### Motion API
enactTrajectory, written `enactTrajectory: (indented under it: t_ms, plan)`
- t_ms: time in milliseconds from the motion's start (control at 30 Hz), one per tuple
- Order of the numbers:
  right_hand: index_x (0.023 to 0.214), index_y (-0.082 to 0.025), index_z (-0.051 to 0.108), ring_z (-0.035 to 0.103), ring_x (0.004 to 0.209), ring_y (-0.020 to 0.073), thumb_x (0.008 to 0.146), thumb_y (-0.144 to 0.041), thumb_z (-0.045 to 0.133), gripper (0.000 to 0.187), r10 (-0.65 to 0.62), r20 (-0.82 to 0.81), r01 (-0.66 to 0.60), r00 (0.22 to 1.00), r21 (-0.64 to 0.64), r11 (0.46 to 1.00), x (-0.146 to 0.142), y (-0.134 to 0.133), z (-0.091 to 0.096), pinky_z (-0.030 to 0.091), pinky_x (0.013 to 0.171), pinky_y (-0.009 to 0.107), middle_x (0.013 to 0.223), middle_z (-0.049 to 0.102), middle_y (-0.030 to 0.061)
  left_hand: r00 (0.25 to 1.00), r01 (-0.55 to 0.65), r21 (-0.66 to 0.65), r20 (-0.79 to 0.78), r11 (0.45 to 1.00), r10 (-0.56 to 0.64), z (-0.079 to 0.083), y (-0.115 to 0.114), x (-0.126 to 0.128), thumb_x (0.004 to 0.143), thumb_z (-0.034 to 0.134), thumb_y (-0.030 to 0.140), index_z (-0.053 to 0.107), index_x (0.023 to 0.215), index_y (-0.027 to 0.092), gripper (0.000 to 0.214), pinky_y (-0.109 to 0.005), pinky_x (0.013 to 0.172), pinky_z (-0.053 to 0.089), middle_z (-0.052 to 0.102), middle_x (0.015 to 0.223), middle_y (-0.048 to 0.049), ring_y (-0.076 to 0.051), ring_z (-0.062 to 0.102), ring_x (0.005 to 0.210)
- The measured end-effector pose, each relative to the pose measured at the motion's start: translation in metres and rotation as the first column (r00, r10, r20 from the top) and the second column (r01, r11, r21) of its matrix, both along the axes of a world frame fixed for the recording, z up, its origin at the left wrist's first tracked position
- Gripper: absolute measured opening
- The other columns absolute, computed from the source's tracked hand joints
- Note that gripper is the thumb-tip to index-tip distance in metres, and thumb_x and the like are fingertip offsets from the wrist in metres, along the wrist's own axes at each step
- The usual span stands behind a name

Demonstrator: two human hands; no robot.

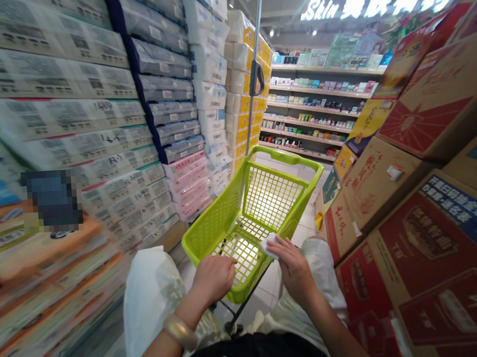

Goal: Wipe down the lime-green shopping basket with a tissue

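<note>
A lime-green shopping cart basket (263,156) with lattice walls and floor stands tilted between my knees, with nothing lying in it. My left hand (215,277), a gold bracelet on its wrist, is closed over the near left part of the basket rim; its fingertips are mostly hidden. On the right side, my right hand (294,264) presses a small white cloth (269,245) against the rim. The cloth is bunched under the fingers, and I cannot tell whether it is fabric or tissue.
Packs of paper products (109,113) are stacked high on the left, with orange packs (78,274) nearer. Printed cartons (432,253) rise close on the right. A metal pole (255,48) with a black handle stands behind the basket. Shelves of small goods (318,95) line the back.
</note>
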State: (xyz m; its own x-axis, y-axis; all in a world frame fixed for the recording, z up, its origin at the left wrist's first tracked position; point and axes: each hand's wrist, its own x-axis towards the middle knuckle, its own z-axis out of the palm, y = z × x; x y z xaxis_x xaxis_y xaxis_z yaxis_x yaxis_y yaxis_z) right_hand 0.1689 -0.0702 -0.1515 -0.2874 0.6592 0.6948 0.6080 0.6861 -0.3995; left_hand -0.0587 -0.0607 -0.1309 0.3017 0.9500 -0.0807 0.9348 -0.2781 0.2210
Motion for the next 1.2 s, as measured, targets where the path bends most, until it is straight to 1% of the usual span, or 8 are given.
enactTrajectory:
  t_ms: [33,133,200,400,600,800,1000,1200]
  plan:
    - [0.113,-0.025,0.068,0.059,0.123,0.0221,0.092,-0.006,0.042,0.038,0.03,0.017,-0.03,0.999,-0.01,1.0,-0.004,-0.003,0.0,0.045,0.107,0.05,0.115,0.073,0.0062,1.0,0.002,0.002,0.002,1.0,-0.002,0.0,0.0,0.0,0.092,0.037,0.027,0.072,0.111,0.024,0.04,-0.042,0.091,0.046,0.074,0.111,-0.0078,-0.028,0.067,0.105]
    - [0.113,-0.026,0.068,0.055,0.128,0.0184,0.091,-0.007,0.044,0.038,0.243,0.117,-0.235,0.963,-0.081,0.969,-0.018,-0.018,0.0,0.044,0.109,0.043,0.117,0.072,0.0037,1.0,0.024,0.005,0.001,1.0,-0.024,0.001,0.0,0.0,0.092,0.037,0.026,0.071,0.113,0.023,0.041,-0.043,0.091,0.047,0.074,0.111,-0.0085,-0.028,0.066,0.105]
    - [0.114,-0.027,0.068,0.054,0.129,0.0169,0.092,-0.007,0.043,0.038,0.3,0.135,-0.286,0.944,-0.11,0.952,-0.022,-0.021,0.0,0.043,0.11,0.042,0.118,0.072,0.0031,0.999,0.033,0.006,-0.004,0.999,-0.033,0.001,0.0,0.0,0.092,0.037,0.026,0.071,0.114,0.022,0.041,-0.043,0.091,0.047,0.074,0.111,-0.009,-0.029,0.067,0.104]
    - [0.114,-0.025,0.068,0.058,0.125,0.022,0.093,-0.008,0.042,0.037,0.045,-0.002,-0.045,0.999,-0.033,0.998,-0.01,-0.004,0.0,0.044,0.108,0.05,0.117,0.072,0.0062,1.0,0.016,0.003,-0.022,1.0,-0.016,0.001,0.0,-0.001,0.093,0.038,0.028,0.072,0.112,0.024,0.039,-0.041,0.091,0.047,0.074,0.109,-0.0077,-0.027,0.067,0.103]
    - [0.115,-0.026,0.067,0.054,0.129,0.018,0.092,-0.008,0.043,0.038,0.286,0.125,-0.277,0.95,-0.082,0.957,-0.019,-0.02,-0.002,0.043,0.11,0.043,0.118,0.072,0.0036,1.0,0.02,0.004,-0.02,1.0,-0.02,0.004,-0.001,0.0,0.092,0.037,0.026,0.07,0.115,0.024,0.04,-0.04,0.092,0.046,0.074,0.111,-0.0069,-0.026,0.067,0.104]
    - [0.113,-0.025,0.068,0.059,0.124,0.0223,0.092,-0.007,0.041,0.039,-0.007,-0.028,0.006,1.0,-0.028,1.0,-0.001,-0.002,-0.001,0.044,0.108,0.051,0.116,0.073,0.0061,1.0,0.012,-0.02,-0.014,1.0,-0.013,0.005,0.0,0.0,0.091,0.037,0.025,0.073,0.108,0.024,0.04,-0.038,0.09,0.046,0.075,0.108,-0.007,-0.026,0.067,0.102]
    - [0.116,-0.027,0.067,0.054,0.129,0.0193,0.092,-0.009,0.044,0.038,0.253,0.084,-0.241,0.964,-0.129,0.962,-0.014,-0.02,-0.002,0.045,0.109,0.044,0.118,0.072,0.0037,1.0,0.016,-0.016,0.012,1.0,-0.016,0.006,-0.001,-0.001,0.09,0.039,0.025,0.072,0.11,0.023,0.039,-0.041,0.092,0.046,0.074,0.108,-0.0094,-0.028,0.067,0.102]
    - [0.112,-0.025,0.069,0.058,0.125,0.0229,0.092,-0.008,0.041,0.038,0.023,-0.046,-0.026,0.999,-0.061,0.998,-0.003,-0.001,-0.001,0.044,0.108,0.052,0.116,0.072,0.0062,1.0,-0.001,-0.03,-0.01,1.0,0.001,0.008,-0.001,-0.001,0.089,0.039,0.024,0.074,0.106,0.024,0.039,-0.04,0.089,0.046,0.075,0.106,-0.0085,-0.028,0.067,0.101]
